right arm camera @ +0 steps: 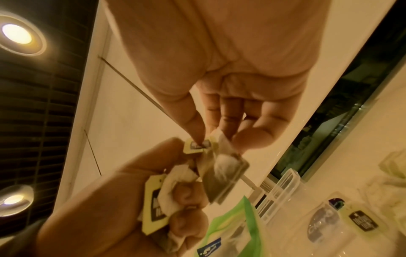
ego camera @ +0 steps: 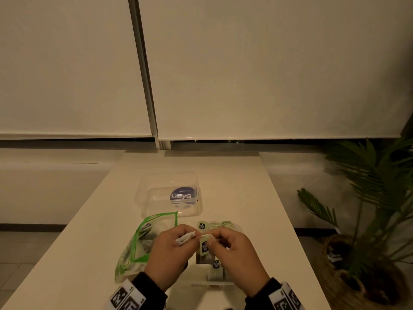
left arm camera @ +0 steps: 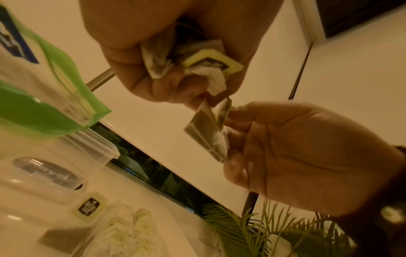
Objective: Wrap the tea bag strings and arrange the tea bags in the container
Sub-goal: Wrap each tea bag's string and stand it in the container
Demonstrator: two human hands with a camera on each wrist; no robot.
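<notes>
Above the pale table (ego camera: pixel 223 175), near its front edge, your left hand (ego camera: pixel 166 253) is curled tight round a crumpled bunch of white paper tea bags (left arm camera: pixel 158 59), and your right hand (ego camera: pixel 237 253) pinches one small flat tea bag with a green tag (ego camera: pixel 204 245) between thumb and fingertips. Pull that bag slowly so its string does not snag, then wind the string snug round it. Put it next in the clear plastic box with the blue sticker (ego camera: pixel 156 186), farther back beside the green-edged zip bag (ego camera: pixel 143 242).
</notes>
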